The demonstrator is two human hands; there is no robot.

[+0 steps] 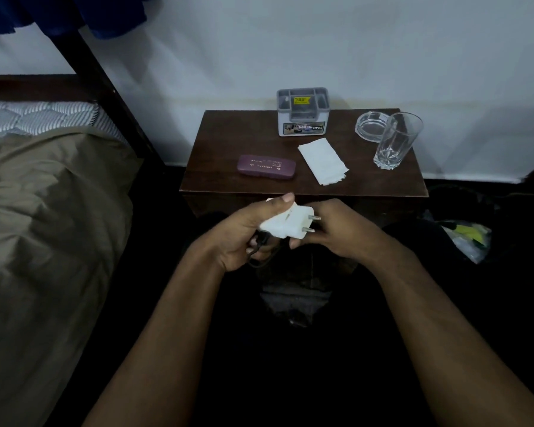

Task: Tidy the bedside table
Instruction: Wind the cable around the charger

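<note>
Bedding [43, 211] in olive fills your left, beneath a dark bed post [105, 87] and a white wall. Your left hand [244, 238] grips a white charger [285, 223] in front of the bedside table [222, 180], thumb laid along its top and fingers curled under it, with a loop of black cable [259, 254] bunched in the same palm. Its two metal pins point right toward your right hand [336, 232], whose fingertips touch the plug end; you cannot tell how tightly they close on it. Both hands hover just short of the table's front edge, above a dark floor. On the tabletop, from left: a maroon case [266, 167] lying flat, a white tissue [322, 164] beside it, and a grey organiser [303, 112] standing against the wall behind them. At the far right, a clear ashtray [369, 124] sits just behind an upright, empty glass [396, 143]. Further right, on the floor, lies a crumpled plastic bag [466, 238].
</note>
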